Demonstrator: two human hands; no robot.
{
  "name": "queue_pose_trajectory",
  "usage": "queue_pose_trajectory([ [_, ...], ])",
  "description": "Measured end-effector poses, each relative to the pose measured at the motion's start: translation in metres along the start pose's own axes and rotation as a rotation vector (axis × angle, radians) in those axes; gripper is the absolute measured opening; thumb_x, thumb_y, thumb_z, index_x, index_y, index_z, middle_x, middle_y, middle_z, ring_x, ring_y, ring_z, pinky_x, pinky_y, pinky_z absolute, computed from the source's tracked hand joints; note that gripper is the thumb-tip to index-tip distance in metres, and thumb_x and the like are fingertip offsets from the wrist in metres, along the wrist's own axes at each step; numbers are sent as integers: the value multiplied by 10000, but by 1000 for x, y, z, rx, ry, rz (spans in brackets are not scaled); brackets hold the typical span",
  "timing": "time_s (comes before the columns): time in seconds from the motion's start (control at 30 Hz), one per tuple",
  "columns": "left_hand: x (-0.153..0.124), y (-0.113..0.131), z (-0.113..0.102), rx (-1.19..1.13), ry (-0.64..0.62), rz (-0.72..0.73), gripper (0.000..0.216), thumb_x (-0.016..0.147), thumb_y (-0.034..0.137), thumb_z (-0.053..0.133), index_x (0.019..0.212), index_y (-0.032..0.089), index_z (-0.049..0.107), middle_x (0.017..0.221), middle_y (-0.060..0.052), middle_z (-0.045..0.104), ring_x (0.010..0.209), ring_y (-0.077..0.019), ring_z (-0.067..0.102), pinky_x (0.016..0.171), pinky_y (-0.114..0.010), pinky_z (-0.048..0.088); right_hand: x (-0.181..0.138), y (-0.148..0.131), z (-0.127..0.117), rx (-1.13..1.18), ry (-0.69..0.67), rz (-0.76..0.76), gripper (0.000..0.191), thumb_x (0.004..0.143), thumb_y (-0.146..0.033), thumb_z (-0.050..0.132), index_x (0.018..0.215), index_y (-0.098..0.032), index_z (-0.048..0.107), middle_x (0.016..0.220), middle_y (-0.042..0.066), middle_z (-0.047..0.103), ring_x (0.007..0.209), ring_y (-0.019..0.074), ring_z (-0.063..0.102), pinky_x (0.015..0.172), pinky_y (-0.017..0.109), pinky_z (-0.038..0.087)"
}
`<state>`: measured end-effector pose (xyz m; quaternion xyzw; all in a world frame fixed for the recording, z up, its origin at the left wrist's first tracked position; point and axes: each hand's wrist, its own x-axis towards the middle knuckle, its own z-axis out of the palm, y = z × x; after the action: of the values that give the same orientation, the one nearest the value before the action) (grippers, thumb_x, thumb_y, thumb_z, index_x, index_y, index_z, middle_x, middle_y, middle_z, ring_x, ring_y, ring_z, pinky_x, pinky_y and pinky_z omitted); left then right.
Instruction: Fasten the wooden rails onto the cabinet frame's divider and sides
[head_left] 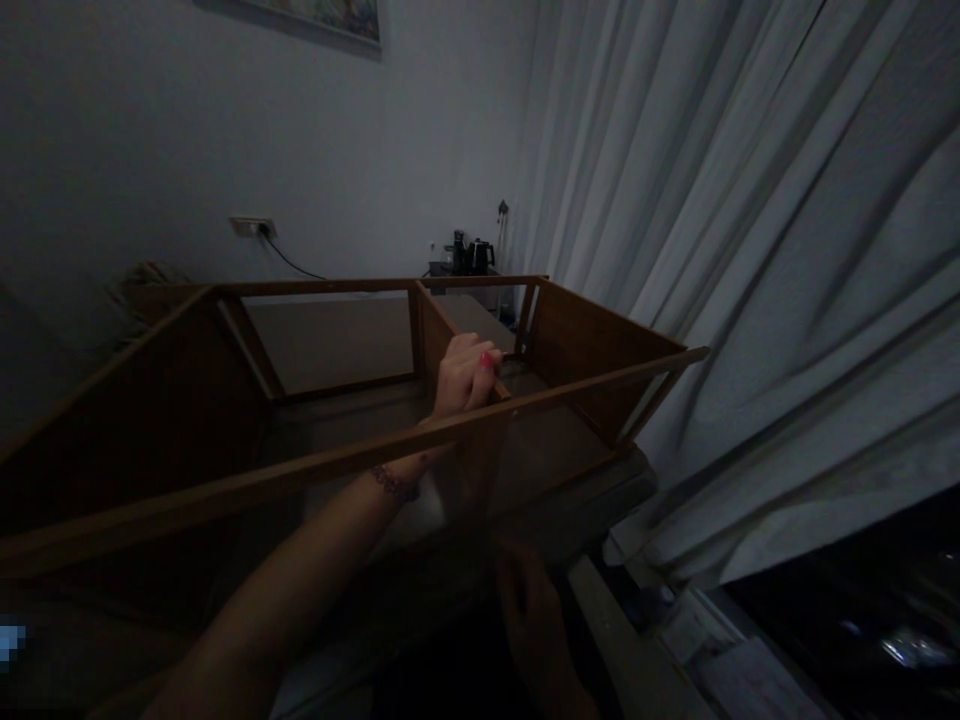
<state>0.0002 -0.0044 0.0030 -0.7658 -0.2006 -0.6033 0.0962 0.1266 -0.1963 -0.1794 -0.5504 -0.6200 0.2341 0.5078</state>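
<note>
A wooden frame [300,462], brown with solid end panels and open long sides, lies across the middle of the view. My left arm passes under its near rail, and a beaded bracelet circles the wrist. My left hand [463,375] is closed around the top edge of the middle divider panel [437,325], its thumb with a red nail on the near side. Lower down, in front of the frame, my right hand [529,600] hangs in dim light with thumb and fingers apart. Nothing shows in it, though its fingertips are blurred.
The frame rests on a padded grey surface [634,485]. Long pale curtains [720,250] hang close on the right. Behind stand a black kettle [480,254] on a small dark table and a wall socket [253,228] with a cable. Dim items, including a pale box [701,630], sit at lower right.
</note>
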Motion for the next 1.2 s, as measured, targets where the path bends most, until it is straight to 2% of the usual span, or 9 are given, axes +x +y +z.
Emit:
queue_pose_trajectory([
  [0.13,-1,0,0,-20,13,-13,464,1023,355,167,610,211,322,569,13,378,603,-150,388,665,-313,335,3,1,-7,-170,8,-137,237,937,-297,498,1119,-251,642,1011,68,711,924,200,676,818,322,546],
  [0.3,0,2,1,-22,26,-4,455,1021,344,170,612,212,320,574,12,374,608,-152,396,668,-310,336,4,-1,-8,-161,10,-131,260,952,-287,455,1072,-248,682,972,70,738,889,198,701,795,307,559],
  [0.43,0,2,0,-29,9,-28,459,1020,344,164,607,209,316,575,10,367,612,-152,391,675,-317,339,2,-6,-3,-13,-19,71,295,934,-362,491,1138,-237,664,998,79,746,850,204,719,758,292,563],
  [0.6,0,2,1,-48,16,-18,457,1019,354,177,609,210,320,565,11,379,597,-151,390,664,-323,331,4,-9,8,424,-19,445,562,857,-540,575,1273,-166,529,724,48,731,505,166,657,460,240,488],
  [0.67,-1,1,1,-44,9,-31,463,1019,360,169,605,209,312,558,12,371,590,-150,386,665,-323,331,5,-10,12,550,8,512,603,820,-570,608,1252,-160,519,721,48,725,437,141,616,401,215,431],
  [0.77,-1,1,2,-38,6,-47,477,1019,379,154,603,207,311,556,12,369,591,-148,387,675,-320,334,4,-12,14,575,39,525,573,824,-574,602,1213,-161,521,733,57,728,429,136,610,385,204,410],
  [0.87,-2,1,2,-30,1,-57,483,1018,387,145,607,206,323,566,9,383,602,-149,393,687,-319,344,2,-12,11,416,43,417,438,870,-541,555,1107,-174,592,766,69,735,540,168,665,480,245,497],
  [1.0,-3,1,1,-15,-3,-47,453,1021,350,174,618,206,323,581,8,379,619,-149,393,691,-313,351,2,-5,6,78,57,90,256,905,-439,545,915,-229,691,879,62,733,795,190,691,725,282,542],
  [1.2,-2,1,1,-31,18,-21,436,1020,334,191,620,206,309,579,14,368,606,-146,379,681,-308,335,8,7,-7,-143,-13,-228,184,921,-348,559,1021,-264,688,937,42,721,873,193,675,767,305,552],
])
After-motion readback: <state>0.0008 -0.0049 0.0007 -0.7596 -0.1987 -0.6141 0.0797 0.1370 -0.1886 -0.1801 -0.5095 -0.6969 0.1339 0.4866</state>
